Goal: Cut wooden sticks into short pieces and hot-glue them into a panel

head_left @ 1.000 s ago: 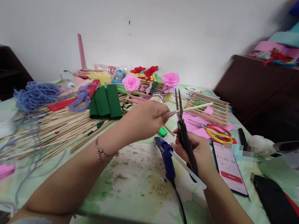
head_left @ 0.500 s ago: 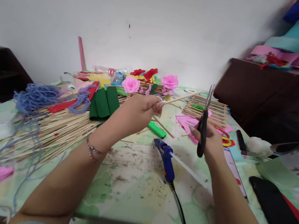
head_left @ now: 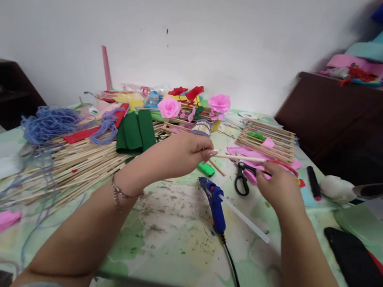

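My left hand [head_left: 192, 152] pinches one end of a thin wooden stick [head_left: 238, 157] above the middle of the table. The stick runs level to the right, where its other end meets my right hand [head_left: 280, 182]. The fingers of my right hand are closed near that end. Black scissors [head_left: 242, 183] lie beside the fingertips of my right hand, with part of them hidden behind it. A blue glue gun [head_left: 216, 210] with a white glue stick rests below and between the hands. A green lighter-like object [head_left: 206, 169] lies under my left hand.
Many loose sticks [head_left: 88, 171], blue yarn [head_left: 49, 126] and green felt [head_left: 136, 132] cover the left side. Pink paper flowers [head_left: 169, 107] stand at the back. A stick frame [head_left: 268, 138], a black marker [head_left: 314, 182] and a black phone [head_left: 350, 265] lie to the right.
My right hand has let go of the scissors, which now lie on the table, and has moved to the stick. The stick has swung from slanting upward to level.
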Motion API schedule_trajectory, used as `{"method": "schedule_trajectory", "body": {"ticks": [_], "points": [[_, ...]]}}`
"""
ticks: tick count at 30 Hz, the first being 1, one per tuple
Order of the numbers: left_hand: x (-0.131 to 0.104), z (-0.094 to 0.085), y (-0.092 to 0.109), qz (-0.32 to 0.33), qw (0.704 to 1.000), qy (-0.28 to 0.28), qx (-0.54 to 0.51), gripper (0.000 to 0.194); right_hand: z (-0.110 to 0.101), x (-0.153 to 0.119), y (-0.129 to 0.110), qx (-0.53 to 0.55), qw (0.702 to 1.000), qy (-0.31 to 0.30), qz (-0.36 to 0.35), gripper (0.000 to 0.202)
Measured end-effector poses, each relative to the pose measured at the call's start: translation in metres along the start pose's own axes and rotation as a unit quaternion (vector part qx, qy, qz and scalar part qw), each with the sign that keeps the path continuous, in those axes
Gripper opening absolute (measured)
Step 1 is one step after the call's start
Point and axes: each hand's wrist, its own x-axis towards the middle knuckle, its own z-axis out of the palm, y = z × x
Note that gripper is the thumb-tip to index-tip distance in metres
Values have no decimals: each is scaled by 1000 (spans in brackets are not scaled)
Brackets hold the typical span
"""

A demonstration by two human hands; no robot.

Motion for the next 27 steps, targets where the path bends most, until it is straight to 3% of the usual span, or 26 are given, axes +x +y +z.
{"method": "schedule_trajectory", "body": {"ticks": [2,3,5,8,11,18,22,27], "points": [[2,5,-1,-3,1000,-2,28,29,-7,-5,-12,79,982,143,-92,29],[4,8,-1,-5,999,-7,44,31,-10,-8,-17,105,966,185,-150,28],[7,14,0,-6,997,-26,66,32,-12,-13,-27,114,945,167,-259,26],[11,21,1,1,996,-55,65,32,-8,-19,-34,101,936,35,-335,20],[14,26,0,21,995,-80,47,33,-3,-21,-37,107,942,-22,-318,32],[16,36,-1,34,993,-72,88,28,-6,-24,-50,-65,954,62,-285,29],[16,41,1,67,992,-101,42,32,-7,-28,-52,8,947,78,-311,36],[16,48,4,140,985,-102,-1,35,-5,-34,-53,90,961,141,-221,47]]}}
